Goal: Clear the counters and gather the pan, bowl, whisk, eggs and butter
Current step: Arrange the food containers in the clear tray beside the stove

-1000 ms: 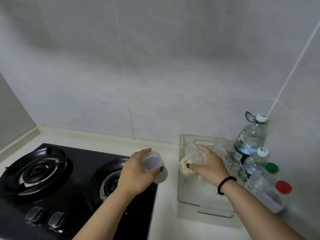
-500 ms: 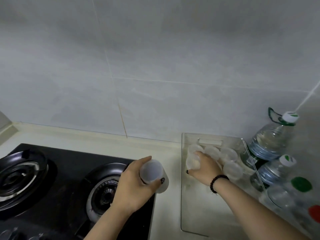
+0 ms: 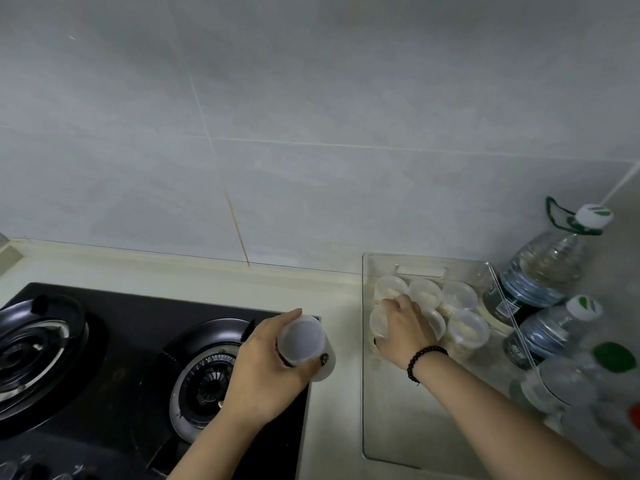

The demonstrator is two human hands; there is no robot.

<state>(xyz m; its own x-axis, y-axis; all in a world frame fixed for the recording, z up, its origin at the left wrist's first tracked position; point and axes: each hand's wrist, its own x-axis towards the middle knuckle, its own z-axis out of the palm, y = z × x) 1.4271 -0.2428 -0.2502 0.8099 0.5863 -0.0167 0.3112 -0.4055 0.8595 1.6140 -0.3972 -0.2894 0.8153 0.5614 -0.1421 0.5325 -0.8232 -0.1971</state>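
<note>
Two bare hands work over a pale worktop (image 3: 343, 393) below a grey tiled wall. The left hand (image 3: 266, 365) has its fingers curled round a translucent plastic cup (image 3: 304, 344), held tilted above the right edge of a black gas stove (image 3: 104, 368). The right hand (image 3: 403, 329), a dark bead bracelet (image 3: 424, 358) on its wrist, grips a small clear cup (image 3: 379, 320) on a clear plastic tray (image 3: 391, 427). Just beyond its fingers, four more small cups (image 3: 459, 296) stand clustered at the tray's far end. Several water bottles (image 3: 540, 271) crowd the corner to the right of the tray.
</note>
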